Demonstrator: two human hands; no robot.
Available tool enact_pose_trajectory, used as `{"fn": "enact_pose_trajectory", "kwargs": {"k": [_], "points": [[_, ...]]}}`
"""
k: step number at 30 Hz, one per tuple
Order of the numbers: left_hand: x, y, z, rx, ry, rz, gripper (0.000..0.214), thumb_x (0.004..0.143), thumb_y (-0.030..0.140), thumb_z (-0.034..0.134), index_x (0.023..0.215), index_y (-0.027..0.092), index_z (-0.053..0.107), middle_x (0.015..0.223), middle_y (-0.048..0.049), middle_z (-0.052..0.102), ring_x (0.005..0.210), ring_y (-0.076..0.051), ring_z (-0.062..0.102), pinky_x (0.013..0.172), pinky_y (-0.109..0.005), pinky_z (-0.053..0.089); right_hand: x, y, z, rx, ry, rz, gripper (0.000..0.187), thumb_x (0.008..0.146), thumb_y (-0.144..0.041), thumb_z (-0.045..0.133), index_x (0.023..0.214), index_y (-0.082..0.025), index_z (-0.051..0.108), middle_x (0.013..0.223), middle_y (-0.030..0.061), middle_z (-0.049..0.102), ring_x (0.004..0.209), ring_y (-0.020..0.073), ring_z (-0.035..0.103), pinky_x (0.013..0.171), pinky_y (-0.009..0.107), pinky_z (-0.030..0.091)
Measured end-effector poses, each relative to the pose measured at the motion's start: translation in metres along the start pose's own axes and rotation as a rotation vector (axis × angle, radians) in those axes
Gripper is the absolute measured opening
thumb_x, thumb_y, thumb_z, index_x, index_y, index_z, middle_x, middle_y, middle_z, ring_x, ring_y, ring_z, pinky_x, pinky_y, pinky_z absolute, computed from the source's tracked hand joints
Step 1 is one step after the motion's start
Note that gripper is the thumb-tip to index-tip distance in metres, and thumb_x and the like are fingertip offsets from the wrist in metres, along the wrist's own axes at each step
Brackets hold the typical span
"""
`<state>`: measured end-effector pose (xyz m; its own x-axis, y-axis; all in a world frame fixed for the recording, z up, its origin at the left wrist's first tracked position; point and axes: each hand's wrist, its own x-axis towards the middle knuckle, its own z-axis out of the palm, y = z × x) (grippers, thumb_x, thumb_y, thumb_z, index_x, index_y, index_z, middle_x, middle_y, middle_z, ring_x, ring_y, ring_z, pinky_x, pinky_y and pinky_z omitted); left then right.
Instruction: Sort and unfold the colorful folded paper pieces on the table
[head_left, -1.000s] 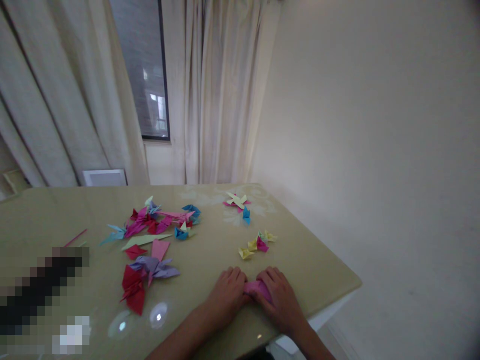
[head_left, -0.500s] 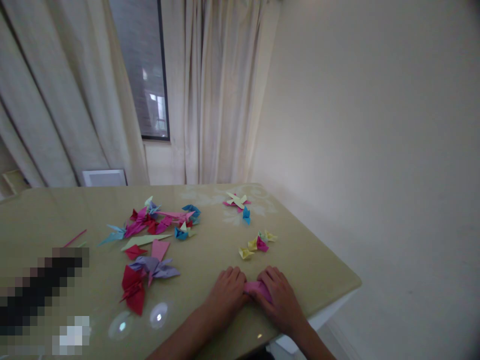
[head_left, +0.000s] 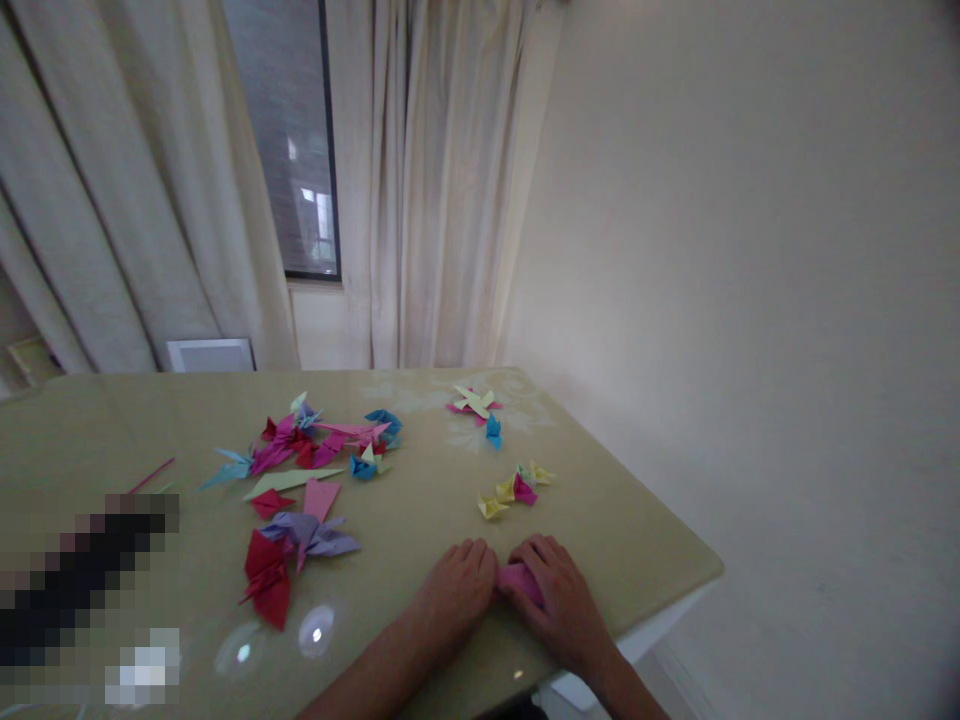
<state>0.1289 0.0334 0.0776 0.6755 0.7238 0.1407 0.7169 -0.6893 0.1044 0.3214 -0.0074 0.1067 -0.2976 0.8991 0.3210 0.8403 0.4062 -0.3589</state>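
Both my hands rest on the table (head_left: pixel 615 540) near its front right corner, pressing down on a small pink folded paper (head_left: pixel 516 579). My left hand (head_left: pixel 456 588) lies on the paper's left side with its fingers curled and close together. My right hand (head_left: pixel 559 592) covers the paper's right part, fingers bent over it. Only a strip of the pink paper shows between the two hands.
Small yellow and pink folded pieces (head_left: pixel 514 490) lie just beyond my hands. A red and lilac folded shape (head_left: pixel 289 550) sits to the left, a pile of pink, blue and red origami (head_left: pixel 315 445) farther back, another small cluster (head_left: pixel 476 408) near the far edge. Curtains and a window stand behind.
My hands have drawn slightly closer together over the pink paper, so less of it shows. Nothing else on the table has moved.
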Motion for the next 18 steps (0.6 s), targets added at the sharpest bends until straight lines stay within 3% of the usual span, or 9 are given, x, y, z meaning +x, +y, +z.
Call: {"fn": "enact_pose_trajectory", "kwargs": {"k": [6,12,15,18], "points": [[0.0,0.001,-0.016,-0.141,-0.093,-0.043,0.016,0.104,0.018,0.051,0.114,0.015,0.062,0.113,-0.0122,0.068,0.108,-0.028,0.064,0.094,-0.041,0.051,0.001,0.003,0.005,-0.062,0.026,0.01,0.019,0.097,-0.039,0.071,0.093,-0.023,0.061,0.099,0.0051,0.066,0.094,0.0256,0.06,0.086,0.038,0.047],[-0.014,0.0,-0.038,-0.209,-0.027,0.015,0.028,0.099,0.04,0.064,0.116,0.018,0.062,0.121,-0.0104,0.066,0.112,-0.029,0.06,0.101,-0.044,0.05,-0.003,0.018,0.019,-0.15,0.068,-0.036,0.034,0.099,-0.052,0.066,0.085,-0.023,0.057,0.085,0.0037,0.066,0.08,0.0234,0.061,0.074,0.033,0.043],[-0.014,0.0,-0.037,-0.213,-0.019,0.04,0.038,0.094,0.046,0.071,0.118,0.018,0.061,0.121,-0.0097,0.066,0.112,-0.029,0.061,0.1,-0.044,0.05,-0.006,0.022,0.022,-0.159,0.091,-0.017,0.037,0.099,-0.058,0.063,0.085,-0.024,0.057,0.078,0.0027,0.067,0.074,0.0224,0.062,0.069,0.031,0.042],[-0.007,-0.001,-0.03,-0.146,-0.057,0.032,0.026,0.099,0.038,0.066,0.114,0.017,0.061,0.118,-0.0097,0.068,0.11,-0.028,0.063,0.098,-0.041,0.051,-0.008,0.021,0.019,-0.116,0.071,0.007,0.041,0.099,-0.062,0.06,0.086,-0.024,0.058,0.075,0.0016,0.067,0.07,0.0211,0.063,0.065,0.029,0.041]]}}
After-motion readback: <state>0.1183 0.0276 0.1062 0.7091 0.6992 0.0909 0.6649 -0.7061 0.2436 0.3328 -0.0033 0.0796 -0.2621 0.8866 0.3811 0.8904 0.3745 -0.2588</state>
